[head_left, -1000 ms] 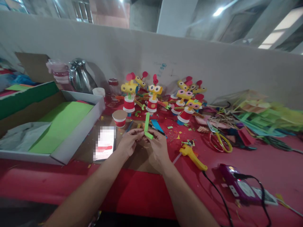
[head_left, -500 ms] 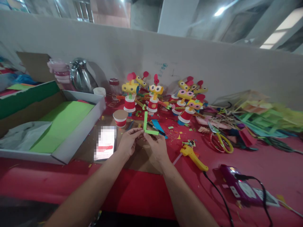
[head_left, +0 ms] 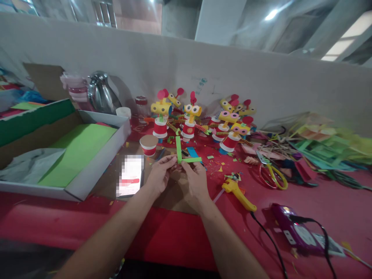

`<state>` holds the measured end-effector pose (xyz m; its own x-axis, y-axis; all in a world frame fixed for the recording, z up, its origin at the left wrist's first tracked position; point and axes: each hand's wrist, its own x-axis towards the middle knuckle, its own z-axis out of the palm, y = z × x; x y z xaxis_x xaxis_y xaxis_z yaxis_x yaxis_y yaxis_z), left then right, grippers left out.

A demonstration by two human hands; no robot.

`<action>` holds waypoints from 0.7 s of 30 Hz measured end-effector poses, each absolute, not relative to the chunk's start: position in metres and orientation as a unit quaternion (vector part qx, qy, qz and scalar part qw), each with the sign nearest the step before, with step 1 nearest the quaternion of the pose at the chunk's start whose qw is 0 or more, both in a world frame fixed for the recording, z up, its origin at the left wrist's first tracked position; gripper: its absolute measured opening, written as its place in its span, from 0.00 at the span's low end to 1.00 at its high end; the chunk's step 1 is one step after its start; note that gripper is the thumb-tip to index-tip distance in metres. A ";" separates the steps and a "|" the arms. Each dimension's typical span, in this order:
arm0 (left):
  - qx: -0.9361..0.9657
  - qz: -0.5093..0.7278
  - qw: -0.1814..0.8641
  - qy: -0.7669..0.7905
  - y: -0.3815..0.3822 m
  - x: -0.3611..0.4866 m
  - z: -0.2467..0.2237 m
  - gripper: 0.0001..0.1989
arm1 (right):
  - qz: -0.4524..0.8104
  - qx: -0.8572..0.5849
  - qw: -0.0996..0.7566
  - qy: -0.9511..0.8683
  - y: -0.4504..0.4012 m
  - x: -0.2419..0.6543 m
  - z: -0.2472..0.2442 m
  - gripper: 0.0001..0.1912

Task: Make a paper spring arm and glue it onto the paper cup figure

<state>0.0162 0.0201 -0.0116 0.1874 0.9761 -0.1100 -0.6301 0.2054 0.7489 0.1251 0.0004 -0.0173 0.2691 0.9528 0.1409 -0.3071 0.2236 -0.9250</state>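
Note:
Two green paper strips (head_left: 178, 148) meet at a corner in an L, one pointing away from me and one to the right. My left hand (head_left: 161, 175) pinches the corner from the left. On the other side, my right hand (head_left: 194, 179) grips the same corner, thumb and fingers closed under the right-hand strip. Under the hands lies a brown cardboard sheet (head_left: 174, 201). A paper cup (head_left: 148, 145) with red sides stands upside down beyond my left hand, and a lit phone (head_left: 130, 176) lies beside that hand.
Several paper-cup robot figures (head_left: 190, 118) stand along the wall. A yellow glue gun (head_left: 240, 195) with a cord, yellow-handled scissors (head_left: 273, 174) and a purple device (head_left: 299, 228) lie to the right. At left is an open box (head_left: 99, 162) holding green paper.
The right-hand strip has swung upward and reaches farther right. Both hands keep their pinch on the corner, with the right hand shifted slightly.

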 end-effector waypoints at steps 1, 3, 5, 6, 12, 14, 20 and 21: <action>0.293 0.556 0.716 0.305 0.021 0.016 -0.011 0.14 | 0.459 -0.421 0.677 -0.393 0.000 0.126 -0.017 0.09; 0.314 0.544 0.709 0.322 0.021 0.014 -0.011 0.15 | 0.445 -0.440 0.666 -0.407 0.000 0.126 -0.017 0.09; 0.335 0.536 0.698 0.335 0.022 0.013 -0.012 0.16 | 0.429 -0.459 0.652 -0.424 0.000 0.126 -0.018 0.10; 0.344 0.536 0.693 0.337 0.023 0.012 -0.013 0.16 | 0.421 -0.465 0.648 -0.431 0.000 0.126 -0.019 0.11; 0.317 0.570 0.677 0.339 0.026 0.013 -0.020 0.15 | 0.392 -0.464 0.631 -0.482 -0.003 0.124 -0.021 0.10; 0.295 0.573 0.686 0.337 0.026 0.014 -0.020 0.14 | 0.375 -0.461 0.612 -0.522 -0.002 0.125 -0.024 0.10; 0.200 0.518 0.764 0.330 0.026 0.013 -0.019 0.14 | 0.236 -0.490 0.592 -0.594 0.001 0.132 -0.030 0.09; 0.189 0.506 0.777 0.323 0.025 0.013 -0.018 0.13 | 0.231 -0.489 0.596 -0.594 0.001 0.132 -0.029 0.08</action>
